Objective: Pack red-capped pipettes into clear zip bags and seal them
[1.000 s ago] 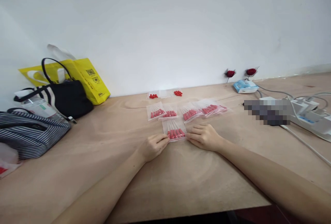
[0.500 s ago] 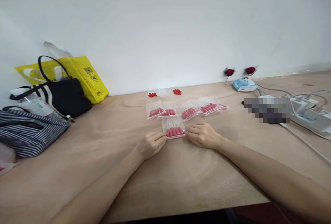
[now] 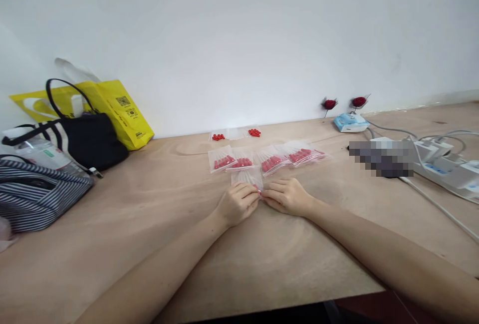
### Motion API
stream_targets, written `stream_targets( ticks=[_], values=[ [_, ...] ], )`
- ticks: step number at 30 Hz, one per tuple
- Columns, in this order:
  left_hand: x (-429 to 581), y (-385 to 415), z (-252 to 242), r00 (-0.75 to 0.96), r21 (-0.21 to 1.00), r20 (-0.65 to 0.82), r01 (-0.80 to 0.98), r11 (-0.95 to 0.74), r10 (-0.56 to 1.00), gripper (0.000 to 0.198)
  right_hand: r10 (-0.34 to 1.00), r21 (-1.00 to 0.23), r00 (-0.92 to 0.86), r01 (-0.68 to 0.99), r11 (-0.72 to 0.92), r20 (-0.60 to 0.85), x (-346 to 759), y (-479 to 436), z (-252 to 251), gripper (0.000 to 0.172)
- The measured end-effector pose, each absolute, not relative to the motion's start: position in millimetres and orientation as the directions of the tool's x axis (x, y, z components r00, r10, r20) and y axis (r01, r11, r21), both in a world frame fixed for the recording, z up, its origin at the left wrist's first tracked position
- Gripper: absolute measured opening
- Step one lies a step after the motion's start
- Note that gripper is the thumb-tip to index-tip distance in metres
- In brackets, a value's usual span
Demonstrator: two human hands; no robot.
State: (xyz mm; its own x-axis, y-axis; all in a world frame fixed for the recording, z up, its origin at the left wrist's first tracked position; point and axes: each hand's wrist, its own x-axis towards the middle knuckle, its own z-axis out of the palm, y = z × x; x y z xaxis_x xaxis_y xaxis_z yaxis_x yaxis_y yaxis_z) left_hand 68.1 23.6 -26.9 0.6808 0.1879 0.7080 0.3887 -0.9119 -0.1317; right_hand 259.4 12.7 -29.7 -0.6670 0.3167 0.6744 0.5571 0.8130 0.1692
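Note:
A small clear zip bag (image 3: 239, 176) of red capsule-shaped pieces lies flat on the table in front of me. My left hand (image 3: 238, 204) is closed over its near edge, its fingertips pinching toward the right corner and covering most of the red pieces. My right hand (image 3: 289, 195) pinches that same right corner, fingertips almost touching the left ones. Just beyond lies a row of similar filled bags, with one bag (image 3: 221, 159) at its left end and overlapping bags (image 3: 301, 154) at its right.
Against the wall are two small heaps of red pieces (image 3: 218, 137) (image 3: 254, 133) on clear bags. To the left stand a yellow bag (image 3: 130, 119), a black handbag (image 3: 97, 139) and a striped pouch (image 3: 45, 194). On the right are a tissue pack (image 3: 351, 123), a power strip (image 3: 445, 171) and cables.
My left hand has slid right along the bag's near edge, from its left corner to the right one, covering the red pieces. My right hand stays at the right corner. The view has shifted slightly.

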Motion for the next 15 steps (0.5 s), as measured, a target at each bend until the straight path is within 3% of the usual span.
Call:
stream_targets(
  ticks=[7, 15],
  values=[
    [67, 20, -20, 0.749, -0.249, 0.651, 0.362, -0.898, 0.121, 0.012, 0.275, 0.193, -0.686, 0.523, 0.83, 0.674, 259, 10, -27, 0.024],
    [57, 23, -25, 0.673, -0.168, 0.725, 0.384, -0.908, 0.15, 0.007, 0.375, 0.062, -0.622, 0.564, 0.823, 0.688, 262, 11, -30, 0.017]
  ],
)
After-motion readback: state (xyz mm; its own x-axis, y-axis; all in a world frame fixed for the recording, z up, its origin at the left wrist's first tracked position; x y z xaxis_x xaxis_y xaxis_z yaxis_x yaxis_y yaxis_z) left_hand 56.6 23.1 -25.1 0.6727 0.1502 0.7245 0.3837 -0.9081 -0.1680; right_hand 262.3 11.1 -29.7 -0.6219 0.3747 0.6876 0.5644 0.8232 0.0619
